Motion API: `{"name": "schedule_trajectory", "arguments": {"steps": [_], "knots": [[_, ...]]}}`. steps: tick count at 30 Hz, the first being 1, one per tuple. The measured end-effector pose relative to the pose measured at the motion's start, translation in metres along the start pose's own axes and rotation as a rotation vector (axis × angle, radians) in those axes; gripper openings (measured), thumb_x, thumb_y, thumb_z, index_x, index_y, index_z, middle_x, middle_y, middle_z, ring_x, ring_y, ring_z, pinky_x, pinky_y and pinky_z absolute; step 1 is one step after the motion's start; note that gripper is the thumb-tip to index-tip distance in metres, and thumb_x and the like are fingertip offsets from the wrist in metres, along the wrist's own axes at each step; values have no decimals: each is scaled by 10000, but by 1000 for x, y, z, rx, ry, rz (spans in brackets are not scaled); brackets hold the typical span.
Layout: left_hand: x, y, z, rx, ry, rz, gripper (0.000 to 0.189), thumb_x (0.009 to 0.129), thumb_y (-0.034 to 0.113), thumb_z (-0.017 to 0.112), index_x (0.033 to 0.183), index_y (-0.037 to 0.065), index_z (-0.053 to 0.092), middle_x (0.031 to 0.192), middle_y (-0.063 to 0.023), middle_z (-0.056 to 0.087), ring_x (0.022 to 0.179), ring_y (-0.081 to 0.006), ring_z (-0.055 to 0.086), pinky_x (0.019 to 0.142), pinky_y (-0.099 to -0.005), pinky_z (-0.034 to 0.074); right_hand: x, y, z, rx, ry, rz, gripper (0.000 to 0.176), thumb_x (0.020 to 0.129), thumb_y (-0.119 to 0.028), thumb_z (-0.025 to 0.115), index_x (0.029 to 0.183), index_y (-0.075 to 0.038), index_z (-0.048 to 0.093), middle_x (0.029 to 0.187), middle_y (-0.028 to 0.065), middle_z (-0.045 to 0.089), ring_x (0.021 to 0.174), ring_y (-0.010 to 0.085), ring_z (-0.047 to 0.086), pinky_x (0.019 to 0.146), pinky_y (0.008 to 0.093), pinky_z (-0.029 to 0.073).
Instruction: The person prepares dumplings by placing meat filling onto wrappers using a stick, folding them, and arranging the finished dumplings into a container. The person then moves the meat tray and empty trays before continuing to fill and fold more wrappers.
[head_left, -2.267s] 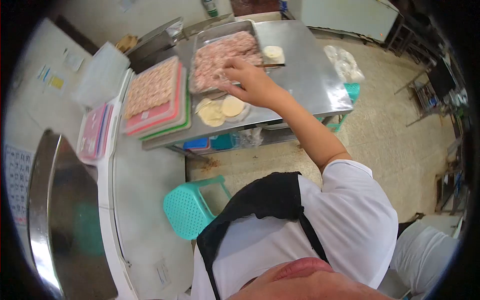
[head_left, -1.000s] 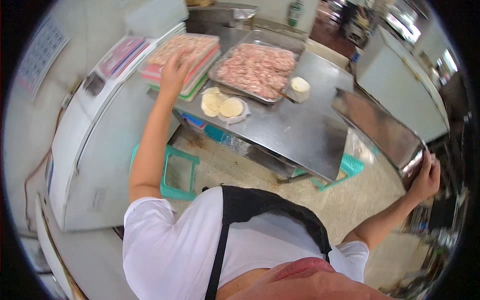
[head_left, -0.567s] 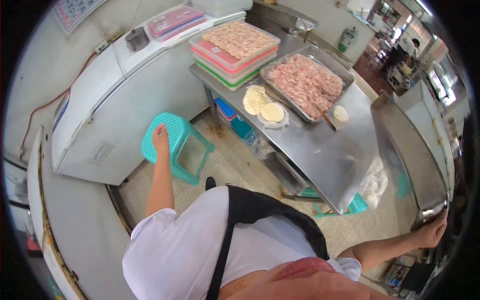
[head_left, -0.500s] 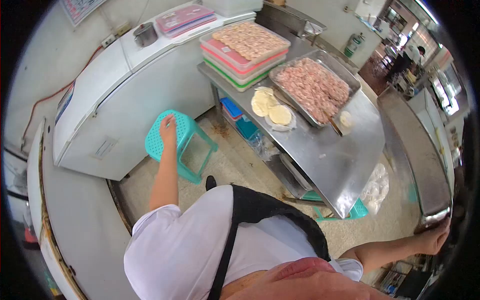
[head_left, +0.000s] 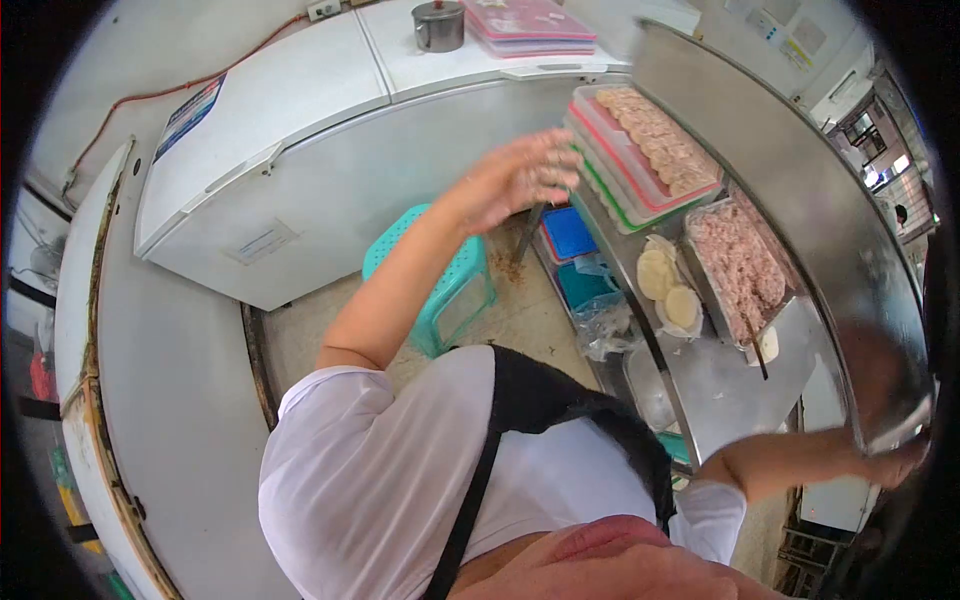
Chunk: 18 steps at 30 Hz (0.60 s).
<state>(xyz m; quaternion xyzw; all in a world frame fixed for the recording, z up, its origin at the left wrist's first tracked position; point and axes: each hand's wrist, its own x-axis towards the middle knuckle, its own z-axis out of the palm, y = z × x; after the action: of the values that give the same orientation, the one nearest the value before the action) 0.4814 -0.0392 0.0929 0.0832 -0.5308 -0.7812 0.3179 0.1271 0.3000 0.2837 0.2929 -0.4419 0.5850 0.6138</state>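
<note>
My right hand (head_left: 893, 462) grips the near end of a large stainless steel tray (head_left: 790, 170). The tray is held tilted above the work table (head_left: 735, 400), partly covering the things there. My left hand (head_left: 520, 180) is raised with its fingers apart, holding nothing, in front of the stacked plastic containers (head_left: 620, 200). On the top lid lie rows of pale shaped meat pieces (head_left: 660, 140). Behind the tray's edge, a metal pan of minced meat (head_left: 735, 260) has a stick-like utensil (head_left: 755, 345) in it. Round dough wrappers (head_left: 670, 290) lie beside the pan.
A turquoise plastic stool (head_left: 440, 300) stands on the floor below my left arm. White chest freezers (head_left: 300, 180) line the wall, with a metal pot (head_left: 438, 28) and pink lids (head_left: 530, 22) on top. Blue containers (head_left: 570, 232) and plastic bags sit under the table.
My left hand has risen from over the stool toward the stacked containers, fingers spreading. The tray in my right hand has swung up and left over the table. The view has turned left.
</note>
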Motion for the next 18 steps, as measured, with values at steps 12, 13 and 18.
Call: {"name": "schedule_trajectory", "arguments": {"steps": [12,13,18], "knots": [[-146,93,-136,-229,554,325,667,993,504,367,1330,-71,352,1382,-293,376,1314,-427,381,1093,-514,343,-185,-176,195,804,-593,385,389,1003,-310,499,911,38,647,763,121,672,641,153,647,579,282,540],[-154,89,-145,-294,584,297,695,976,517,403,1359,-58,319,1370,-271,381,1301,-408,394,1080,-511,355,-200,-186,199,872,-602,492,311,969,-242,568,906,43,677,819,110,679,698,142,640,635,262,524],[-182,49,-174,-513,641,174,845,938,551,473,1431,-68,175,1427,-252,302,1319,-399,365,1076,-522,349,-248,-274,188,1068,-841,521,57,849,-36,678,845,3,719,812,25,674,729,78,584,659,196,444]]}}
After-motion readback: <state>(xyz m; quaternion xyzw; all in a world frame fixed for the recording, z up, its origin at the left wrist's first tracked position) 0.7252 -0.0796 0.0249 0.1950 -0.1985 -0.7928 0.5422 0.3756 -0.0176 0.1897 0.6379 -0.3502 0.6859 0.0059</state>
